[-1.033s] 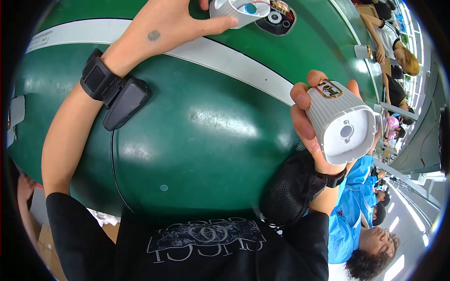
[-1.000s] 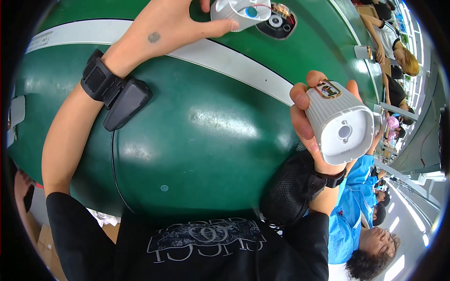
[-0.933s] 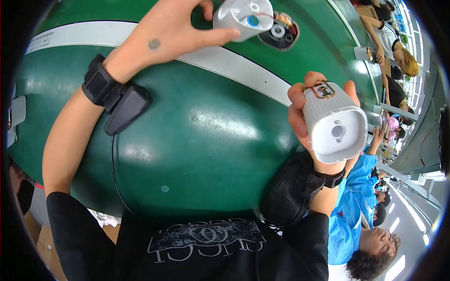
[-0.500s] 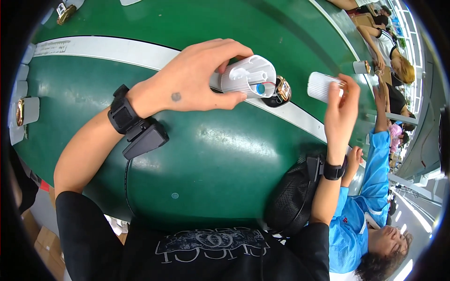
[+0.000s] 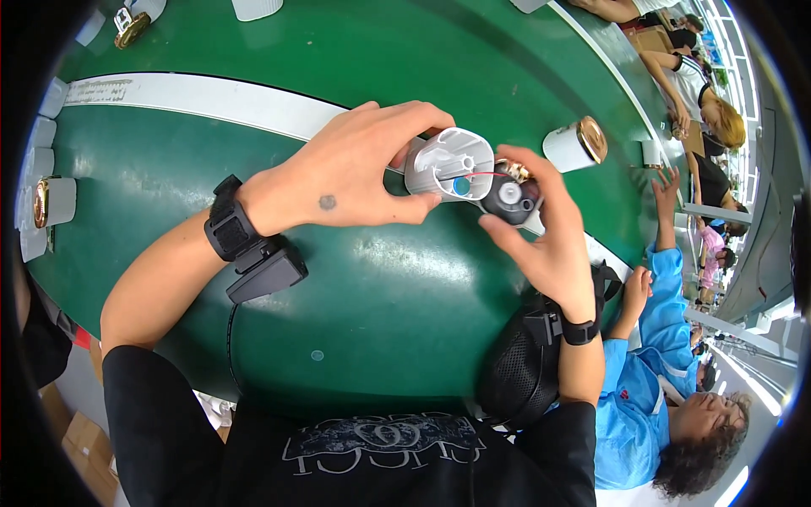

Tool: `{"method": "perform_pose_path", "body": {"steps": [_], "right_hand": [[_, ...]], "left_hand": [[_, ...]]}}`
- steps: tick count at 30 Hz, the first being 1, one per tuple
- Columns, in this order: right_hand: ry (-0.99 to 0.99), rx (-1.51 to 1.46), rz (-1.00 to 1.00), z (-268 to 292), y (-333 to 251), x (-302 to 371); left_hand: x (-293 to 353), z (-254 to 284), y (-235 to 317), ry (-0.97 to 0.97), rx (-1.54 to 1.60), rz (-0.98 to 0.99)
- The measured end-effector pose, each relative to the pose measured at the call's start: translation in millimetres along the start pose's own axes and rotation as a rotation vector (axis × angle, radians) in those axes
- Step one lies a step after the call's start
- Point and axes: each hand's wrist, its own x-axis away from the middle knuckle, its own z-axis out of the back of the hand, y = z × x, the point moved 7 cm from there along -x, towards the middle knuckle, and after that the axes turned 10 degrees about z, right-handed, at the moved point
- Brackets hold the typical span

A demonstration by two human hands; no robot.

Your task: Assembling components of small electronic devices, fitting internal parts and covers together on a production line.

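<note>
My left hand point(image 5: 355, 169) is closed round a white, hollow plastic housing point(image 5: 427, 173), its open end facing right. Inside show a post and a blue round part point(image 5: 461, 186). A thin red wire point(image 5: 486, 174) runs from the housing to a black, round cap-like part with gold trim point(image 5: 510, 199). Thumb and fingers of my right hand point(image 5: 549, 228) grip that black part by its edges, close beside the housing's mouth. Beyond my right hand is a white ribbed piece with a gold end point(image 5: 574, 145), untouched.
A white strip point(image 5: 203, 95) crosses the green work surface point(image 5: 397, 313). More white-and-gold pieces point(image 5: 56, 201) sit at the left edge. A black mesh bag point(image 5: 519, 363) lies by my right forearm. At right, a co-worker in a blue jacket point(image 5: 634, 422) reaches over the surface.
My right hand has let go of the white ribbed piece and moved left to grip the black part. My left hand, with the housing, has shifted slightly toward me.
</note>
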Motion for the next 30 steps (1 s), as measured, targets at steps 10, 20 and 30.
{"method": "perform_pose_path", "body": {"steps": [10,20,30], "right_hand": [[0.083,-0.746,-0.279,-5.8,18.1,13.0],[0.126,-0.898,-0.493,-15.2,12.7,12.7],[0.039,-0.837,-0.654,-19.8,9.3,11.5]], "left_hand": [[7.4,-9.8,14.5,-0.010,-0.038,-0.181],[15.8,-16.1,16.0,-0.080,0.011,-0.161],[24.9,-15.0,37.2,0.186,-0.089,-0.360]]}}
